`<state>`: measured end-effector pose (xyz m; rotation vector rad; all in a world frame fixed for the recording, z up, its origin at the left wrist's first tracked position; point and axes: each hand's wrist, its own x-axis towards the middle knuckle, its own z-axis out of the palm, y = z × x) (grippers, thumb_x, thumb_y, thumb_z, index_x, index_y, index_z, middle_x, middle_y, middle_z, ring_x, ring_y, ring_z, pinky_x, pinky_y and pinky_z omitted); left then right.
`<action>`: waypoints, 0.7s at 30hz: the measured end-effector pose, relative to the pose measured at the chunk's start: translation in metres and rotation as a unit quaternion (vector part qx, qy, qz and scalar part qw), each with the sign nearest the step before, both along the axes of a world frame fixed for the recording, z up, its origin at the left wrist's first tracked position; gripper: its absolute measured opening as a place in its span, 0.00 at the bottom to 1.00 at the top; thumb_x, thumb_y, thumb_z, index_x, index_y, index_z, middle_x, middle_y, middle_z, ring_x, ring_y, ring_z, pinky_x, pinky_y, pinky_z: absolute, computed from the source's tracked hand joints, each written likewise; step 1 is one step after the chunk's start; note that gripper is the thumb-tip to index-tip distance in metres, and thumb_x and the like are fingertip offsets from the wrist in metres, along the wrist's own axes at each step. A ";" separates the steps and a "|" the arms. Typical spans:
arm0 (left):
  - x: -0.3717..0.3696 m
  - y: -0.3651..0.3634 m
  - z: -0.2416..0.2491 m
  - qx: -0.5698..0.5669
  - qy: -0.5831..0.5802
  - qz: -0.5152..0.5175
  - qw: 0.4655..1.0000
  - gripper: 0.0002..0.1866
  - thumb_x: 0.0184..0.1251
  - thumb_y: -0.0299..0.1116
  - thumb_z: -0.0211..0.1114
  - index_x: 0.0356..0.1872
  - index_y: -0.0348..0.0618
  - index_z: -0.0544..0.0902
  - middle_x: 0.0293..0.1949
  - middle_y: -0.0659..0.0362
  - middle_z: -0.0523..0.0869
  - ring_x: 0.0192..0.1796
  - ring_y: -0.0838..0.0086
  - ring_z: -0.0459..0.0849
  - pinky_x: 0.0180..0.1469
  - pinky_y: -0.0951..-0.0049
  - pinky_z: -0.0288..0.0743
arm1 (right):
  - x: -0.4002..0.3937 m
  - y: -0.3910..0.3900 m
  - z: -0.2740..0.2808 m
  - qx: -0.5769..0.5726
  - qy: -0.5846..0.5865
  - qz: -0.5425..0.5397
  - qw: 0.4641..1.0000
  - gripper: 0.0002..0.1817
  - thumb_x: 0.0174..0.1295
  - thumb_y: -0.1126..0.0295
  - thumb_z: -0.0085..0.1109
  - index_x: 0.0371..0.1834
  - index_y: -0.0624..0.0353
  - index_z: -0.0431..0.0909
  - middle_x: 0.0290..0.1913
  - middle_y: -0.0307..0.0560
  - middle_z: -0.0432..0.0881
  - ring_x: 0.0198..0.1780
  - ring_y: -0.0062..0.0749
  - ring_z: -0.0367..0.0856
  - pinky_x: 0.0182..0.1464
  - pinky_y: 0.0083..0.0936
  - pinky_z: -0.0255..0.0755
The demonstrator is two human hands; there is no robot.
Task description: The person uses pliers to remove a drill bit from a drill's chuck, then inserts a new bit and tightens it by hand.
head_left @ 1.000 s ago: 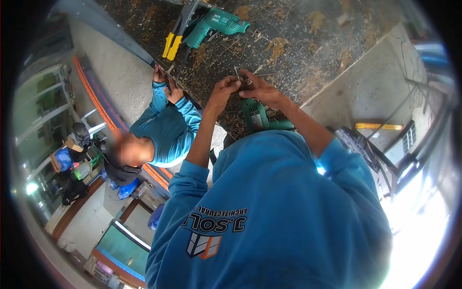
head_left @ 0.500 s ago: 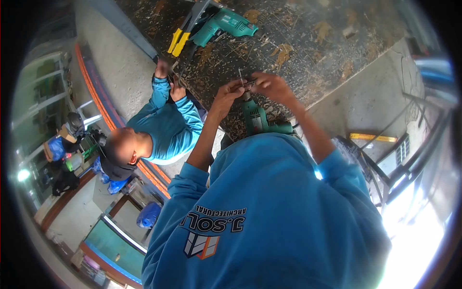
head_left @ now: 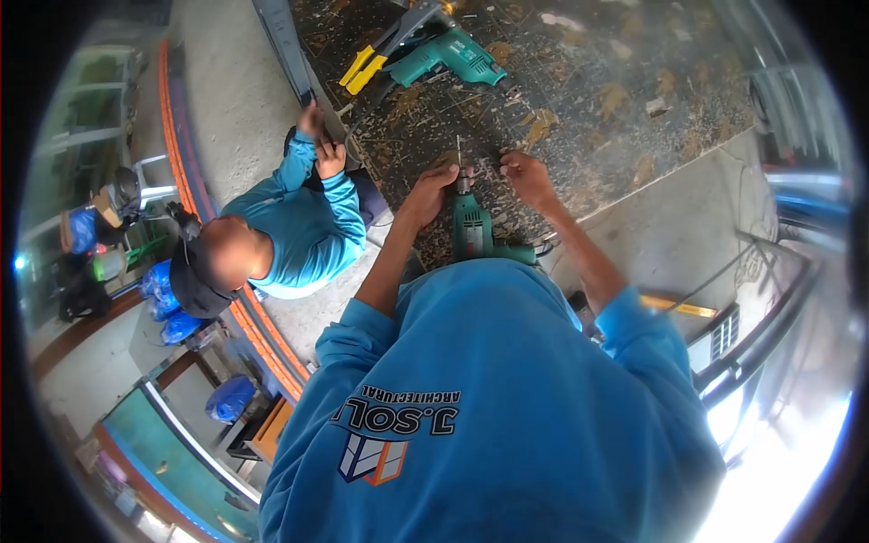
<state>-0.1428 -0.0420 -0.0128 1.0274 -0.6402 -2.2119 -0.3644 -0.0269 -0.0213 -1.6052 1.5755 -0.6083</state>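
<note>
A green drill (head_left: 472, 226) is near the table's edge by my body, its thin bit (head_left: 459, 149) pointing away from me. The fingers of my left hand (head_left: 433, 192) are closed at the drill's chuck (head_left: 465, 183). To the right of the chuck and apart from it, my right hand (head_left: 529, 177) is pinched round a small dark piece, too small to name. Farther up on the worn dark table (head_left: 597, 127) lies a second green drill (head_left: 453, 56), beside a tool with yellow handles (head_left: 363, 69).
At the left, a co-worker in a blue shirt (head_left: 303, 226) has both hands by a long grey metal bar (head_left: 285, 50). Orange strips (head_left: 176, 149) run along the floor behind them. A yellow level (head_left: 679, 306) and dark metal frames (head_left: 760, 330) are at the right.
My right hand has moved away from the drill chuck, to the right. My left hand has stayed at the chuck. The whole view has shifted slightly with my head.
</note>
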 end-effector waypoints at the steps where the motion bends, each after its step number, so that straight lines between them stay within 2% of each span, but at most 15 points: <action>1: -0.002 0.001 0.001 0.001 -0.010 -0.008 1.000 0.20 0.65 0.38 0.55 0.51 0.32 0.72 0.46 0.52 0.79 0.49 0.66 0.77 0.55 0.67 0.67 | -0.007 0.003 0.008 0.180 -0.160 -0.070 0.968 0.10 0.54 0.79 0.53 0.40 0.64 0.76 0.36 0.47 0.79 0.36 0.30 0.79 0.37 0.25 0.75; 2: -0.005 0.002 -0.001 -0.003 -0.005 -0.010 1.000 0.20 0.65 0.38 0.55 0.51 0.32 0.72 0.46 0.52 0.79 0.49 0.66 0.77 0.55 0.67 0.67 | -0.013 0.010 0.017 0.167 -0.270 -0.072 0.946 0.11 0.61 0.74 0.52 0.45 0.67 0.72 0.37 0.46 0.79 0.34 0.24 0.78 0.37 0.21 0.74; 3: -0.008 0.004 -0.004 0.023 0.016 0.001 1.000 0.20 0.65 0.38 0.55 0.51 0.31 0.72 0.45 0.52 0.79 0.47 0.66 0.77 0.53 0.67 0.69 | -0.016 0.015 0.031 0.160 -0.266 -0.073 0.948 0.11 0.61 0.74 0.52 0.45 0.67 0.72 0.37 0.46 0.79 0.34 0.24 0.78 0.37 0.21 0.74; 5: -0.012 0.009 -0.005 0.048 0.037 0.010 0.998 0.20 0.66 0.38 0.55 0.50 0.29 0.72 0.45 0.52 0.79 0.45 0.67 0.78 0.52 0.68 0.70 | -0.016 0.029 0.062 0.178 -0.511 -0.102 0.835 0.20 0.61 0.75 0.52 0.56 0.67 0.63 0.36 0.46 0.78 0.34 0.28 0.77 0.38 0.24 0.74; 6: -0.013 0.009 -0.004 0.060 0.055 0.012 0.997 0.20 0.66 0.38 0.55 0.50 0.31 0.71 0.45 0.52 0.79 0.45 0.67 0.78 0.52 0.67 0.71 | -0.015 0.033 0.077 0.176 -0.517 -0.103 0.831 0.29 0.58 0.77 0.53 0.63 0.64 0.54 0.36 0.46 0.78 0.34 0.29 0.77 0.40 0.25 0.75; 7: -0.013 0.010 -0.003 0.074 0.071 0.015 0.995 0.20 0.66 0.38 0.55 0.50 0.32 0.71 0.45 0.53 0.79 0.45 0.67 0.78 0.52 0.66 0.71 | -0.011 0.035 0.081 0.173 -0.518 -0.102 0.831 0.29 0.58 0.77 0.53 0.63 0.64 0.54 0.36 0.46 0.78 0.34 0.29 0.77 0.40 0.25 0.75; 9: -0.012 0.011 -0.004 0.088 0.097 0.015 0.991 0.19 0.66 0.39 0.54 0.50 0.33 0.71 0.44 0.52 0.78 0.45 0.66 0.78 0.52 0.65 0.71 | -0.003 0.042 0.086 0.199 -0.604 -0.058 0.770 0.31 0.56 0.79 0.54 0.63 0.64 0.54 0.36 0.45 0.78 0.38 0.28 0.78 0.39 0.24 0.75; 11: -0.013 0.013 -0.007 0.104 0.122 0.013 0.987 0.19 0.67 0.40 0.53 0.49 0.34 0.71 0.44 0.52 0.78 0.45 0.65 0.77 0.52 0.65 0.71 | 0.008 0.032 0.050 0.220 -0.587 -0.039 0.778 0.32 0.54 0.79 0.56 0.63 0.65 0.55 0.37 0.45 0.79 0.38 0.28 0.78 0.39 0.24 0.75; 13: -0.014 0.015 -0.011 0.074 0.026 0.032 0.996 0.18 0.66 0.40 0.55 0.47 0.34 0.72 0.41 0.54 0.78 0.43 0.66 0.78 0.50 0.66 0.72 | 0.022 0.027 0.031 0.246 -0.497 -0.099 0.826 0.26 0.53 0.79 0.56 0.57 0.67 0.63 0.37 0.45 0.80 0.36 0.27 0.79 0.39 0.23 0.75; 14: -0.014 0.017 -0.012 0.073 0.025 0.032 0.997 0.18 0.66 0.40 0.55 0.47 0.34 0.72 0.41 0.54 0.78 0.43 0.66 0.78 0.50 0.66 0.72 | 0.027 0.027 0.026 0.218 -0.484 -0.105 0.841 0.17 0.55 0.77 0.55 0.49 0.69 0.69 0.34 0.45 0.81 0.33 0.27 0.80 0.38 0.22 0.75; 15: -0.015 0.017 -0.011 0.061 0.021 0.047 0.997 0.17 0.65 0.39 0.55 0.46 0.34 0.73 0.39 0.54 0.78 0.41 0.67 0.78 0.46 0.67 0.73 | 0.029 0.025 0.024 0.215 -0.483 -0.101 0.843 0.17 0.55 0.77 0.55 0.49 0.69 0.69 0.34 0.45 0.81 0.33 0.27 0.80 0.38 0.22 0.75; 17: -0.013 0.019 -0.009 0.051 0.016 0.070 0.996 0.17 0.65 0.38 0.56 0.45 0.34 0.73 0.37 0.55 0.79 0.39 0.68 0.79 0.43 0.67 0.75 | 0.035 0.027 0.018 0.125 -0.321 -0.061 0.937 0.13 0.57 0.74 0.54 0.45 0.67 0.71 0.31 0.47 0.81 0.32 0.27 0.80 0.35 0.23 0.74; 18: -0.013 0.020 -0.007 0.050 0.033 0.061 0.996 0.17 0.65 0.38 0.56 0.45 0.34 0.73 0.38 0.54 0.78 0.41 0.67 0.78 0.44 0.67 0.74 | 0.038 0.030 0.020 0.128 -0.320 -0.055 0.937 0.13 0.57 0.74 0.54 0.45 0.67 0.71 0.31 0.47 0.81 0.32 0.27 0.80 0.35 0.23 0.74; 20: -0.013 0.018 -0.006 0.047 0.054 0.059 0.996 0.17 0.64 0.39 0.57 0.44 0.34 0.74 0.39 0.53 0.78 0.42 0.67 0.78 0.45 0.67 0.72 | 0.042 0.034 0.025 0.018 -0.098 -0.088 0.991 0.11 0.58 0.70 0.53 0.43 0.63 0.73 0.33 0.53 0.80 0.34 0.43 0.80 0.36 0.32 0.72; 21: -0.012 0.018 -0.007 0.053 0.054 0.054 0.996 0.17 0.65 0.39 0.56 0.44 0.33 0.74 0.39 0.53 0.78 0.42 0.66 0.78 0.45 0.66 0.72 | 0.042 0.034 0.026 -0.041 0.016 -0.104 0.994 0.10 0.59 0.68 0.53 0.41 0.61 0.74 0.34 0.56 0.80 0.35 0.51 0.79 0.36 0.37 0.72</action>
